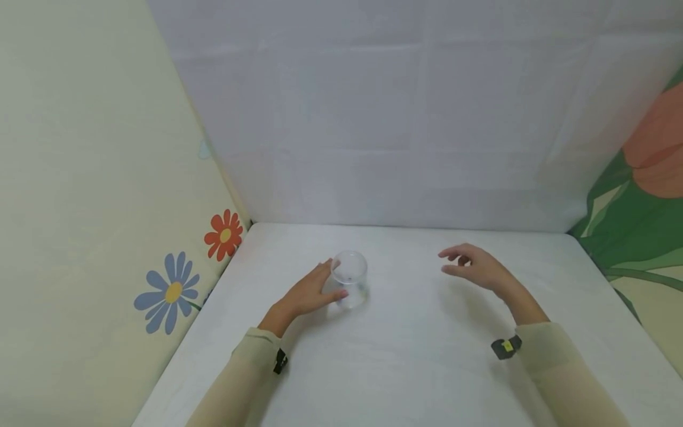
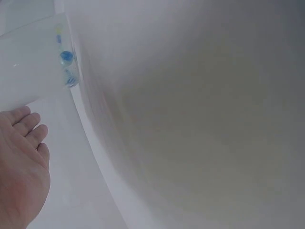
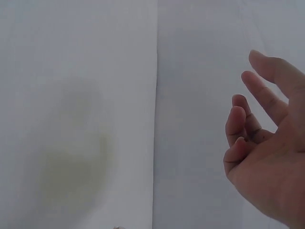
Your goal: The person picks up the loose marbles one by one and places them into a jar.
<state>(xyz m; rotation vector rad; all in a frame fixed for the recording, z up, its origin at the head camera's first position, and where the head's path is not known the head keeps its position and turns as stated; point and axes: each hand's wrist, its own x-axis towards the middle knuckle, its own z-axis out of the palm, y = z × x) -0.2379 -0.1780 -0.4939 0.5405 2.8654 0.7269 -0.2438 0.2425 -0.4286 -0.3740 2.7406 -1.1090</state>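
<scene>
A clear, see-through cup [image 1: 356,294] stands upright on the white table, with a round rim on top. Low in it, small blue and yellow-green bits, one of them round [image 2: 66,57], show in the left wrist view. My left hand [image 1: 308,292] is at the cup's left side, thumb stretched across its front and fingertips by its far left side. Seen from the left wrist, the palm is apart from the cup and the fingertips come right at its wall. To the right, my right hand [image 1: 476,268] hovers over the table holding nothing, fingers loosely bent.
A white cloth [image 1: 341,130] hangs behind the white-covered table [image 1: 384,367]. On the left, a cream wall carries a blue flower [image 1: 172,293] and a red flower [image 1: 224,235]. Large green leaves [image 1: 635,231] are painted at the right. Dark bands sit at both wrists.
</scene>
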